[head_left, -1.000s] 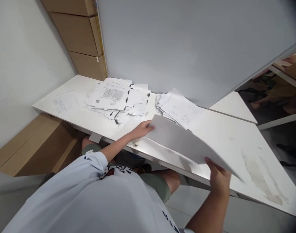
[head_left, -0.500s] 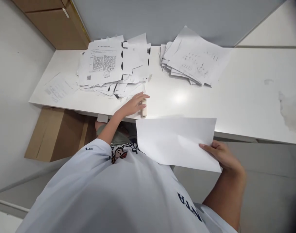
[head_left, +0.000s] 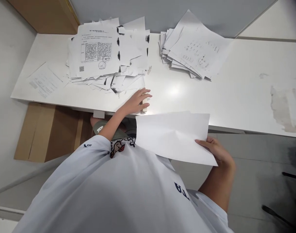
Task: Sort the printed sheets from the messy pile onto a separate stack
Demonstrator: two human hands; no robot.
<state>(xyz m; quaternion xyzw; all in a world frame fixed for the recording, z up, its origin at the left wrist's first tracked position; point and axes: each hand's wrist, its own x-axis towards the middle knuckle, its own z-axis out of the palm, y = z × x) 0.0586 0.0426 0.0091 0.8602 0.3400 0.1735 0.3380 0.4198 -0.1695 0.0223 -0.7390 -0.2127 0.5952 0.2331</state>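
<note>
So in the head view, the right hand (head_left: 215,151) had the blank white paper (head_left: 167,139) pinched near its right end, thumb on top. The paper hung out in front of the shirt (head_left: 109,191), along the near edge of the desk (head_left: 245,87), and an extra edge poked out behind it, so maybe two sheets, couldn't tell. The left hand (head_left: 135,102) was over a small pale block (head_left: 144,110) by the desk edge, fingers part-spread; couldn't tell if it was actually gripping it. Printed pile (head_left: 94,48) on the left, looser pile (head_left: 196,48) on the right, both well back.

Honestly, with one end held, I reckon the job was to pinch firmly but not crease, keep the free end from sagging, and get the fingers squarely round the block.
</note>
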